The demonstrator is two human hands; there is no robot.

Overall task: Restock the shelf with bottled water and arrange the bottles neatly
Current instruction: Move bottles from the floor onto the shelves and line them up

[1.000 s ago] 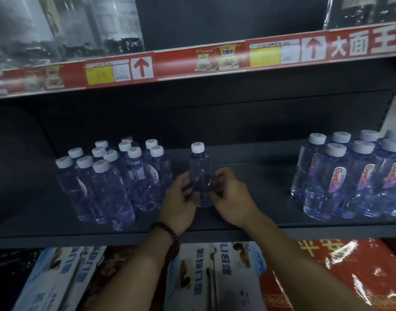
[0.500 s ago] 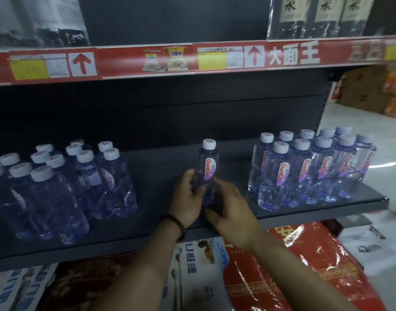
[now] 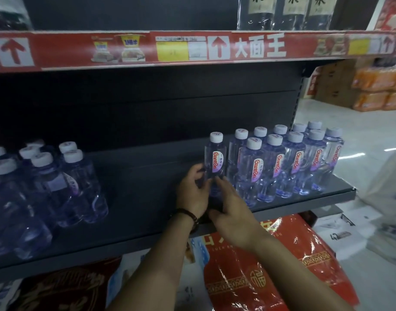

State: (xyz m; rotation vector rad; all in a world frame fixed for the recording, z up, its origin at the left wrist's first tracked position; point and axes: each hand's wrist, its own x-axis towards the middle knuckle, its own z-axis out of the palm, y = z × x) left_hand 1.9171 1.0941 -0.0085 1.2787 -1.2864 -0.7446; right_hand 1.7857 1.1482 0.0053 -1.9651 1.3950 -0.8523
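A single clear water bottle (image 3: 215,157) with a white cap and a pink label stands upright on the dark shelf (image 3: 147,221), just left of the right-hand group of bottles (image 3: 289,162). My left hand (image 3: 192,190) grips its lower left side. My right hand (image 3: 231,209) touches its base from the front right, fingers stretched along it. A second group of bottles (image 3: 46,182) stands at the shelf's left end.
A red price strip (image 3: 192,48) edges the shelf above, which carries dark packs (image 3: 286,12). Red and blue packaged goods (image 3: 271,265) lie below the shelf. Stacked orange cartons (image 3: 381,88) sit on the floor at the right.
Both hands have slid the single bottle to the right along the shelf, from the middle up to the right-hand group. Its label now faces front. The view has panned right.
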